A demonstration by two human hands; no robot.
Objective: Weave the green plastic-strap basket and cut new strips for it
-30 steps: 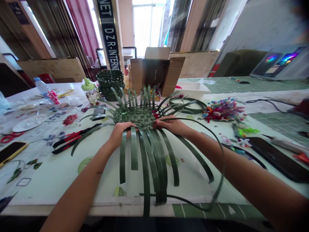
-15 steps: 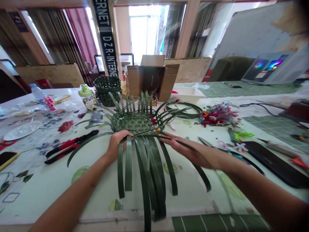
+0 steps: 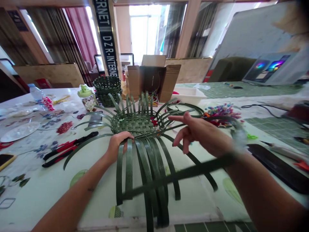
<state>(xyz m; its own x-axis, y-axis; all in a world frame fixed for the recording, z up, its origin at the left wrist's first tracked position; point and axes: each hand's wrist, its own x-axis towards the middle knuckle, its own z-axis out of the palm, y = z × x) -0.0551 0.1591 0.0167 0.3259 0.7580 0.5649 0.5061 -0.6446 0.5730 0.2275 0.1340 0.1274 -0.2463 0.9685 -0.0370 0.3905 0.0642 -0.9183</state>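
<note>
A flat woven base [image 3: 135, 122] of dark green strips lies on the table, with loose strip ends fanning out all round. My left hand [image 3: 118, 143] rests on its near edge, fingers curled over the weave and the strips there. My right hand [image 3: 200, 133] is raised to the right of the base, its index finger stretched out and the other fingers loosely apart. One long green strip [image 3: 183, 174] runs from the weave into that hand, loops past my wrist and sweeps, blurred, across the near strips.
Red-handled pliers [image 3: 65, 149] lie left of the base. A finished green basket [image 3: 107, 87] and an open cardboard box [image 3: 153, 79] stand behind. Coloured beads [image 3: 220, 112] and a dark phone [image 3: 277, 166] lie to the right, a jar [image 3: 85, 96] and a plate [image 3: 18, 130] to the left.
My right hand has left the weave's edge, slid right along the long strip and risen, dragging the strip's loop with it. My left hand has stayed on the base.
</note>
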